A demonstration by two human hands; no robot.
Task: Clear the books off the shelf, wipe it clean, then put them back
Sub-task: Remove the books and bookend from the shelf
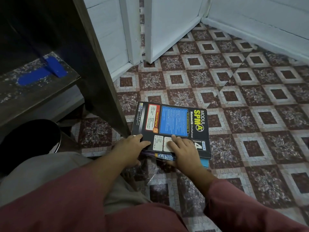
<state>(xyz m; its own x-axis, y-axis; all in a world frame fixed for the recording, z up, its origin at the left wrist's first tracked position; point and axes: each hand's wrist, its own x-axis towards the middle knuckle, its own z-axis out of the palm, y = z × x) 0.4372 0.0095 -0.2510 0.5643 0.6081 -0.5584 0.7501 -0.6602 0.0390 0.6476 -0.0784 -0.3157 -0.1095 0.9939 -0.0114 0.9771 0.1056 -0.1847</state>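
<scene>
Stack of books on the floor, beside the shelf unit. A black-covered paperback mathematics workbook [170, 128] with a blue panel and yellow title lies face up on top of a small stack of thinner coloured books [164, 156], which rests on the maroon-and-cream patterned tiled floor [250, 97] just right of the dark wooden upright side panel of the shelf unit [98, 67]. Both hands lie flat and unclenched on the near edge of the top cover: the left hand [132, 146] at the corner nearest the panel, the right hand [182, 148] beside it, fingers spread, with its thumb apparently under the stack; neither has closed a full grip. To lift well, the hands should slide under the lowest book and square the edges, since the lower books jut out unevenly. The dusty, speckled dark shelf board [38, 87], left of the panel, carries a flat blue plastic piece [43, 72] that would obstruct wiping or restocking. A black round stool seat [28, 136] near the panel's foot crowds the left forearm.
</scene>
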